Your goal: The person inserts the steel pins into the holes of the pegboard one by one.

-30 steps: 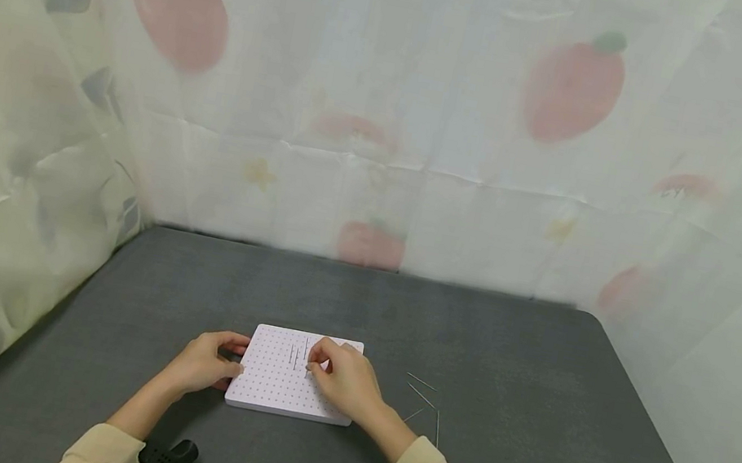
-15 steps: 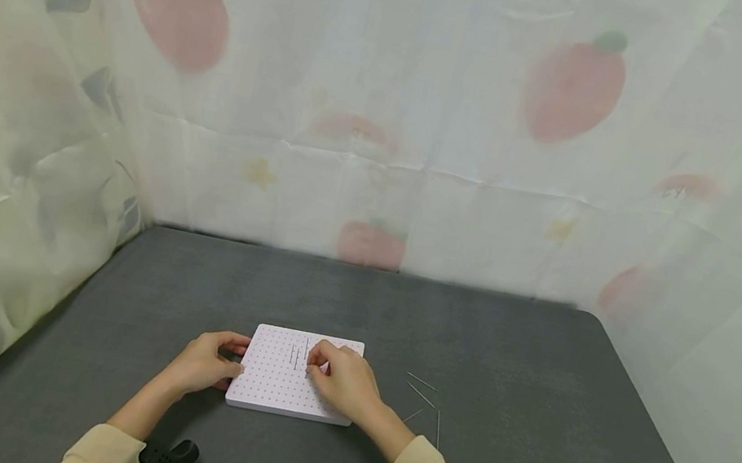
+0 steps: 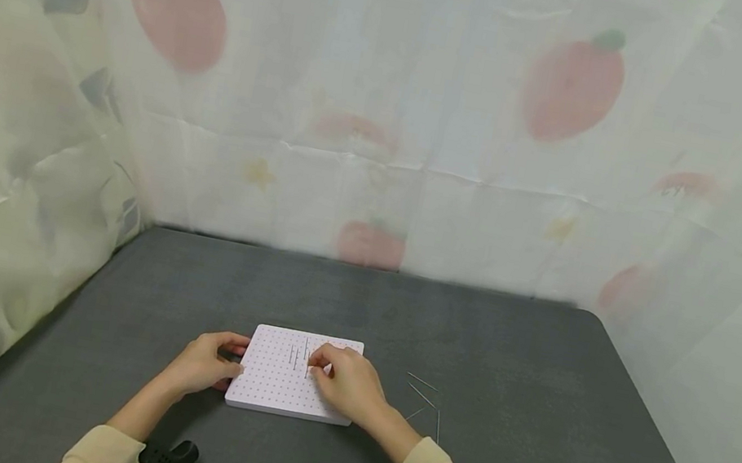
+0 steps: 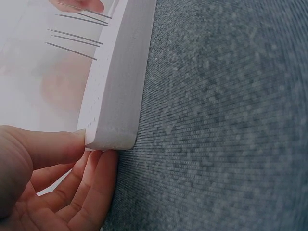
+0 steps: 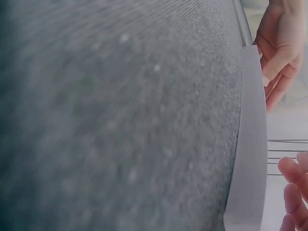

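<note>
"On the dark table (image 3: 504,404), what has just altered?"

"The right hand (image 3: 350,381). Half a second ago it covered most of a thin metal pin (image 3: 307,367); now it has drawn slightly aside, and the pin shows upright just beside it, near the middle of the white pegboard (image 3: 261,388)."

"Has it let go?"

"It looks so. In the right wrist view its finger and thumb are a little parted, and I see nothing between them. Whether one of them brushes the pin, I can't tell."

"And the left hand (image 3: 202,361)?"

"No change: thumb on top, fingers curled at the side, it pinches the pegboard by its left edge. The board lies flat in front of the person."

"Any other pins?"

"A few upright pins (image 3: 296,358) stand close by on the board, and loose pins (image 3: 421,395) lie on the table to its right."

"So what does the change mean for the work?"

"My judgement: this pin now stands unaided in a hole, so its placing looks finished or nearly so. The loose ones are unplaced."
</note>
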The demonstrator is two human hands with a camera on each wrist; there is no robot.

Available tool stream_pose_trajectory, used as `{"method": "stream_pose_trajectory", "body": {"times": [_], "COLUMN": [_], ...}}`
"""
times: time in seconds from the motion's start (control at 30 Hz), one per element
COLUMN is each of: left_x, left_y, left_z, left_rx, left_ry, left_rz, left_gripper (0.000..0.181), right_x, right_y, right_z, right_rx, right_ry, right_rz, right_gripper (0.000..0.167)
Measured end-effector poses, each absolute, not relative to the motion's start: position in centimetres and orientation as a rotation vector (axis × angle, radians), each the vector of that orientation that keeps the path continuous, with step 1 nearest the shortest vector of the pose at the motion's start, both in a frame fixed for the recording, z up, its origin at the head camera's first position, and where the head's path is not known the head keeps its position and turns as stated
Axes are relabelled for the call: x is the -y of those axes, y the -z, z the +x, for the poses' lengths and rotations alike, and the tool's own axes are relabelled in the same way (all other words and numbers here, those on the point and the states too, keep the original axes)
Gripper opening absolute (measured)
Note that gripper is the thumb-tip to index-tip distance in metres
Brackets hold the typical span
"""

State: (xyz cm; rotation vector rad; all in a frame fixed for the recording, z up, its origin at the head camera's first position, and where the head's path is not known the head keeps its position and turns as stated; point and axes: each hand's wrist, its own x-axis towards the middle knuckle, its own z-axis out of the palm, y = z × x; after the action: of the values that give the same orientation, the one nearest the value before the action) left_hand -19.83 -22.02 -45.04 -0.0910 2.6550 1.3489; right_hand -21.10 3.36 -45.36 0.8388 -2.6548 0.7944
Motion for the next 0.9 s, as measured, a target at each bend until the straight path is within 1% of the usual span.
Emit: {"method": "stream_pose_trajectory", "body": {"times": [0.37, 0.7, 0.9], "left_x": [22.1, 22.2, 22.2], "left_y": [44.9, 44.7, 44.6], "left_z": [-19.8, -19.7, -19.7], "left_rx": [-2.657, -2.655, -2.657], "left_ry": [-1.345, -1.343, -1.341], "left_rz": [-0.083, -0.076, -0.073], "left_gripper": [0.050, 0.051, 0.051], "right_x": [-5.5, -8.5, -10.3], "right_y": [44.8, 44.3, 43.8], "right_z": [-20.9, -20.8, -20.9], "right_rx": [2.646, 2.687, 2.712], "right_ry": [-0.824, -0.899, -0.873], "right_rz": [0.904, 1.069, 1.113], "right_gripper": [0.008, 0.009, 0.010]}}
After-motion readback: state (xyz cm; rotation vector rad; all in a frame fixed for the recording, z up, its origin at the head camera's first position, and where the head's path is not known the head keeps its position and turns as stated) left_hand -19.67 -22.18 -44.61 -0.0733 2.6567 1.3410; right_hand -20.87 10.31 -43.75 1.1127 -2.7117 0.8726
